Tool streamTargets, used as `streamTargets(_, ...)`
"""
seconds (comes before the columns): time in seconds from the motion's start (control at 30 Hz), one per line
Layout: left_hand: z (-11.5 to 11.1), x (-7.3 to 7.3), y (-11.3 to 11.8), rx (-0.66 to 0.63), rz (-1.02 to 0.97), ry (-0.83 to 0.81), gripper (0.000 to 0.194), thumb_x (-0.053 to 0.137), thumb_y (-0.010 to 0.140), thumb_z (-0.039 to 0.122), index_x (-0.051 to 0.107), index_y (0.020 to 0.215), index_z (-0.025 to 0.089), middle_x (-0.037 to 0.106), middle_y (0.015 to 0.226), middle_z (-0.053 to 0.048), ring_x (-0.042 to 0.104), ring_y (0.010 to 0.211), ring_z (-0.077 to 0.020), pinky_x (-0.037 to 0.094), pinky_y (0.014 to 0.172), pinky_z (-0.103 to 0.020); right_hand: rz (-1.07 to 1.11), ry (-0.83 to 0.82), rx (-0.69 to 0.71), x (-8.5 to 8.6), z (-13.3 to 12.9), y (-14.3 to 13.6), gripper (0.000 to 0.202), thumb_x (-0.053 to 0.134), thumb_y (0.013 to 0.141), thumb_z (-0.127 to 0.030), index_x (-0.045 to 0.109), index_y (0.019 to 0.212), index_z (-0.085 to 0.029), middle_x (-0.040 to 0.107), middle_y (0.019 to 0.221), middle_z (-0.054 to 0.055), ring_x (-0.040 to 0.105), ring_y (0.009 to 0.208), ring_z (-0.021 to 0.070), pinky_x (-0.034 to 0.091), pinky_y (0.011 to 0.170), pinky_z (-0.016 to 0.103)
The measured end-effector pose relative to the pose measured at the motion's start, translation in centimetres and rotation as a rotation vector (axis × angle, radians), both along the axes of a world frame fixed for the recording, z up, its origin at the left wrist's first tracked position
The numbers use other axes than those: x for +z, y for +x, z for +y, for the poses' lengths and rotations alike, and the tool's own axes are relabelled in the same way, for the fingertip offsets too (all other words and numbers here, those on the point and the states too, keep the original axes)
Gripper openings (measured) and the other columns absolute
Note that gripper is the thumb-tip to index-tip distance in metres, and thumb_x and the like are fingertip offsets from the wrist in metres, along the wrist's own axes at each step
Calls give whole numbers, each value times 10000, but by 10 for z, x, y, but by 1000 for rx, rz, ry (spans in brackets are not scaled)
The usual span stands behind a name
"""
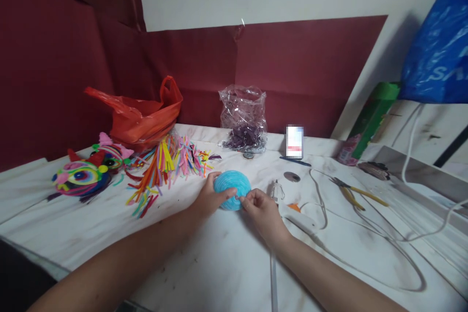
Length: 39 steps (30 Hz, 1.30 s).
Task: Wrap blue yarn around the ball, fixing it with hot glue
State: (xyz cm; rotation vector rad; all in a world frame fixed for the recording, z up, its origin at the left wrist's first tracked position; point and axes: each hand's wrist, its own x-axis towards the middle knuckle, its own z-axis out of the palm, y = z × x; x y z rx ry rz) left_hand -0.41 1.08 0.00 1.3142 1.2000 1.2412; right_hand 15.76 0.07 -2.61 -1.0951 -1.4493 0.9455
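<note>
A round light-blue ball [233, 186] with a ridged, coiled surface is held over the middle of the table. My left hand [214, 196] grips its left side, thumb across the front. My right hand [260, 208] is closed in a pinch at the ball's lower right edge; whatever lies between its fingertips is too small to make out. Just right of that hand, a white glue gun [300, 220] lies on the table with its cord trailing away.
Colourful strips [161, 163], a red bag [144, 119] and decorated balls [82, 178] are at left. A clear bag [244, 122] and a lit phone [294, 141] stand behind. Yellow-handled pliers [360, 195] and cables lie right, near a green box [376, 117].
</note>
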Motion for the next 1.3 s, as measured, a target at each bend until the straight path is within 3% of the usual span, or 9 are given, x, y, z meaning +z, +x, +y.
streamTargets(0.23, 3, 4, -5, 28, 83, -1, 652, 770, 561, 384, 448, 1096, 196, 566, 974, -47, 580, 846, -195, 471, 670, -279, -13, 5, 49, -1, 6, 4, 311, 642, 738, -451, 487, 626, -206, 423, 516, -69, 356, 493, 101, 276, 497, 237)
streamTargets(0.4, 2, 13, -6, -7, 132, 7, 732, 798, 505, 334, 477, 1148, 195, 593, 1008, -58, 585, 911, -229, 480, 711, -289, -13, 2, 47, 3, 2, 2, 293, 652, 724, -423, 486, 617, -207, 415, 518, -72, 364, 500, 102, 277, 498, 235)
streamTargets(0.63, 4, 16, -7, 34, 182, -8, 759, 798, 488, 339, 471, 1154, 178, 602, 1020, -75, 593, 907, -242, 488, 704, -301, 30, -21, 114, 7, 0, 3, 335, 595, 751, -501, 564, 663, -179, 596, 605, 3, 518, 589, 138, 408, 593, 268)
streamTargets(1.1, 5, 9, -11, -52, 134, -3, 801, 800, 505, 354, 438, 1203, 200, 591, 1025, -68, 594, 903, -242, 488, 709, -304, 5, -85, 80, 5, 3, 2, 270, 633, 693, -424, 522, 604, -195, 540, 516, -41, 454, 485, 104, 343, 501, 236)
streamTargets(1.3, 1, 15, -8, -37, 187, -5, 794, 784, 517, 355, 431, 1209, 188, 571, 1110, -93, 585, 949, -257, 486, 740, -317, -36, -58, 64, 5, 3, 4, 244, 641, 694, -394, 541, 606, -190, 543, 527, -39, 449, 509, 107, 335, 511, 236)
